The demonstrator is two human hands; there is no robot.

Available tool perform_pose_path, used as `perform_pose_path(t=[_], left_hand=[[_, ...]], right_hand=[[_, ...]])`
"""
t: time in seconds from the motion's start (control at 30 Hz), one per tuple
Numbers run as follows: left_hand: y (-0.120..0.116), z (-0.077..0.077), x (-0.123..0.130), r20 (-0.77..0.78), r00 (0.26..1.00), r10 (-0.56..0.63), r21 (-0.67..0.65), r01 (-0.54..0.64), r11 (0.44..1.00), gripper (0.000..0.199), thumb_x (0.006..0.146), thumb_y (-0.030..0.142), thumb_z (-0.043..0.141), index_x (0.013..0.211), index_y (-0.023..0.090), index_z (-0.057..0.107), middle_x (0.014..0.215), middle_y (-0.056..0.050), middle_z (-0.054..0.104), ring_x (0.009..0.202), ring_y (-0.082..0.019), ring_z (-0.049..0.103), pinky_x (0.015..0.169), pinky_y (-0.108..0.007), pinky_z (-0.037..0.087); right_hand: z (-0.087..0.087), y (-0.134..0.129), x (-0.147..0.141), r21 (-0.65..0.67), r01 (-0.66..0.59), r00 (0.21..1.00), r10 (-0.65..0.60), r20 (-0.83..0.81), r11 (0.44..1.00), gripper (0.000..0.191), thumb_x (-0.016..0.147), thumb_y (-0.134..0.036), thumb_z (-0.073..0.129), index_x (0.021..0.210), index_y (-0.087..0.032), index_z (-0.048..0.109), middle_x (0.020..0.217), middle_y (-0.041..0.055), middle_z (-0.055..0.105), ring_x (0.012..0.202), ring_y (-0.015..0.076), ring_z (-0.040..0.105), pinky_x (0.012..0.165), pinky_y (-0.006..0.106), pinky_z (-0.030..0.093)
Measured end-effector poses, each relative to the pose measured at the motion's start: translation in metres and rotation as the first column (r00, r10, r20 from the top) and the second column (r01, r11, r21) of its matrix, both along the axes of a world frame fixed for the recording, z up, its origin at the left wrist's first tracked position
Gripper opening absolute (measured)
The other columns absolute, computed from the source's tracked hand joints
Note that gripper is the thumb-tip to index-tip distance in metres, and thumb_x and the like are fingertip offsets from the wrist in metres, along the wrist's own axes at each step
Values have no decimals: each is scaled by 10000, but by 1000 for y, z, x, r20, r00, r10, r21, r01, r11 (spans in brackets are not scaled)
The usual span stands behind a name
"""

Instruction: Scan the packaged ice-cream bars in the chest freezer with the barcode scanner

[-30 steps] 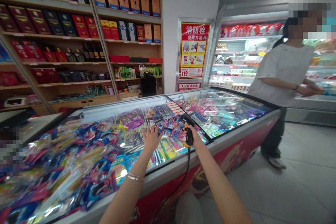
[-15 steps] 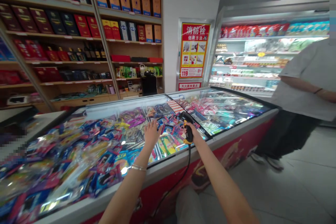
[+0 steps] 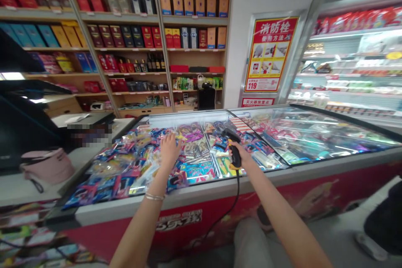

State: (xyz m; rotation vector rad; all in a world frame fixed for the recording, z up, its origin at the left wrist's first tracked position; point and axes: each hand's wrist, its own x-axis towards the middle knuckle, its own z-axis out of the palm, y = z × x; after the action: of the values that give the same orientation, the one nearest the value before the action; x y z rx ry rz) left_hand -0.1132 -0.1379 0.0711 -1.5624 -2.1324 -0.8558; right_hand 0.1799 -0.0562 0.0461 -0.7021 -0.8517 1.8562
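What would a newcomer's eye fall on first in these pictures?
The glass-topped chest freezer in front, packed with bright packets, catches the eye first. The right hand grips a black-and-yellow corded barcode scanner above it; the left hand lies spread on the glass. Behind, a red fire-hydrant poster hangs on the wall.

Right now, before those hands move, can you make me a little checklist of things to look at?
1. Scanner in the right hand: ok, the fingers wrap around its handle.
2. Scanner cord: ok, it hangs freely down the front of the red freezer.
3. Left hand on the freezer's glass lid: cannot tell whether it is touching the glass or just above it.
4. Barcodes on the packets: cannot tell, they are too small to see.
5. Nearby person's leg: ok, it is at the far right, away from both arms.
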Motion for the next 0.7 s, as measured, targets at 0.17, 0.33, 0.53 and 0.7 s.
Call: perform_pose_path(t=[0.17, 0.33, 0.53, 0.7], left_hand=[[-31, -19, -65, 103, 995, -18, -66, 25, 998, 430, 886, 389, 405, 1217, 134, 507, 1149, -150, 607, 1066, -271, 575, 899, -387, 450], [-46, -33, -92, 173, 947, -269, -59, 283, 957, 397, 872, 422, 436, 1185, 198, 530, 1153, -83, 619, 1048, -216, 584, 921, -349, 441], [-49, -44, -84, 220, 916, -337, -126, 369, 921, 413, 836, 424, 496, 1193, 224, 553, 1176, -58, 627, 1057, -210, 587, 925, -344, 446], [-47, -51, -79, 168, 926, -338, -131, 360, 924, 425, 858, 385, 453, 1244, 232, 541, 1237, -63, 594, 1129, -206, 546, 976, -353, 424]], right_hand=[[0, -15, -61, 16, -105, 993, 103, 54, 994, 91, 744, -208, 622, 692, -162, 564, 544, -18, 557, 419, 65, 484, 382, 150, 416], [-4, -28, -110, 58, -147, 985, 141, 97, 987, 106, 726, -211, 633, 659, -140, 591, 554, 2, 592, 431, 70, 521, 400, 156, 431], [-16, -29, -135, 125, -170, 978, 152, 142, 977, 120, 673, -209, 696, 669, -113, 624, 564, 47, 639, 417, 103, 551, 401, 197, 454], [-21, -27, -135, 150, -150, 979, 126, 158, 977, 154, 641, -244, 719, 673, -123, 629, 546, 40, 640, 401, 98, 539, 384, 189, 439]])
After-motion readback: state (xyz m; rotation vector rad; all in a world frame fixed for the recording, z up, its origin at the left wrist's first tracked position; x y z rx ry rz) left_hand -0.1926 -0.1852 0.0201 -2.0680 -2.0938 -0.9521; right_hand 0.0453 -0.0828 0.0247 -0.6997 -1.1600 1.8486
